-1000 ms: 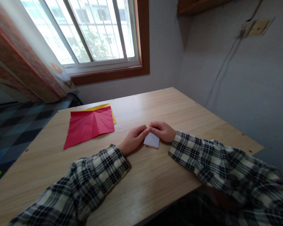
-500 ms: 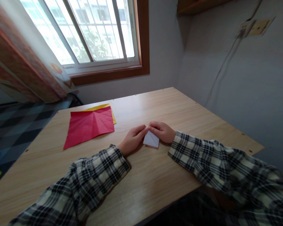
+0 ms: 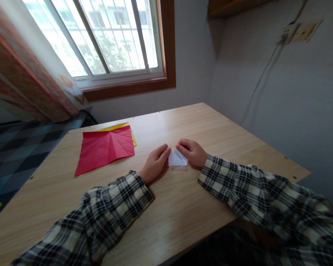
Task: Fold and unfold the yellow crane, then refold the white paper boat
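- A small folded piece of white paper lay flat on the wooden table, about mid-table, between the person's two hands.
- The left hand rested just left of the white paper, fingers together and stretched forward, their tips touching the paper's left edge; it pressed rather than pinched, with nothing closed inside it.
- The right hand sat at the paper's right and far side, fingers curled down onto the paper's far corner; whether it pinched a flap or merely pressed it could not be told.
- Both forearms, in checked black-and-white sleeves, lay on the near part of the table.
- A creased red paper sheet lay flat well to the left of the hands, toward the far left of the table.
- A yellow paper sheet showed under the red one, its edge sticking out at the far side.
- A barred window stood beyond the table's far left.
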Tool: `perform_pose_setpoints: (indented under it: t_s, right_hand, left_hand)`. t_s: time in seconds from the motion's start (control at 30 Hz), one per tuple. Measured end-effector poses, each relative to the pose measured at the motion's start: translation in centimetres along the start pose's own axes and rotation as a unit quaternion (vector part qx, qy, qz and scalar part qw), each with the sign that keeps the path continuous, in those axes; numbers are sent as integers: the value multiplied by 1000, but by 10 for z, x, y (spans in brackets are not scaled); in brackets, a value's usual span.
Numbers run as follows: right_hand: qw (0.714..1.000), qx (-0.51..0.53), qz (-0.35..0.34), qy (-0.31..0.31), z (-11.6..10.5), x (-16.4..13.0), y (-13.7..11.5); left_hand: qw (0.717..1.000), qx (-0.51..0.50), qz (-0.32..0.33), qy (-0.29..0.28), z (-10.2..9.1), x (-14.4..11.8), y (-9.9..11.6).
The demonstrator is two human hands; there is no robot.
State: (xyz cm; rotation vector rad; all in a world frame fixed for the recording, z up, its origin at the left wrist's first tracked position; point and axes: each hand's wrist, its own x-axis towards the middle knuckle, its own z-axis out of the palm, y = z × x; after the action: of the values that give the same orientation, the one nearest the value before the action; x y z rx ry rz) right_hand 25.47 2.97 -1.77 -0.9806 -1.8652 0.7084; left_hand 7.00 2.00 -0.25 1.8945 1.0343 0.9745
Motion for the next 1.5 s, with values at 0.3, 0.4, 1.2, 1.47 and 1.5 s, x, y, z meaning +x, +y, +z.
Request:
perform_pose_setpoints:
  t_s: [0.3, 0.4, 1.2, 1.47, 1.5]
  right_hand:
    - [996, 2, 26, 80, -2, 1, -1]
    - [992, -8, 21, 125, -4, 2, 0]
    - [954, 214, 101, 184, 3, 9, 15]
    - [907, 332, 184, 184, 6, 10, 17]
    - [907, 330, 185, 185, 6, 10, 17]
  left_hand:
    - [999, -17, 9, 32, 0, 0, -4]
    - [998, -27, 10, 53, 0, 1, -4]
    - [937, -285, -72, 190, 0, 13, -21]
    - [915, -338, -122, 186, -1, 17, -21]
    - [915, -340, -124, 177, -1, 16, -19]
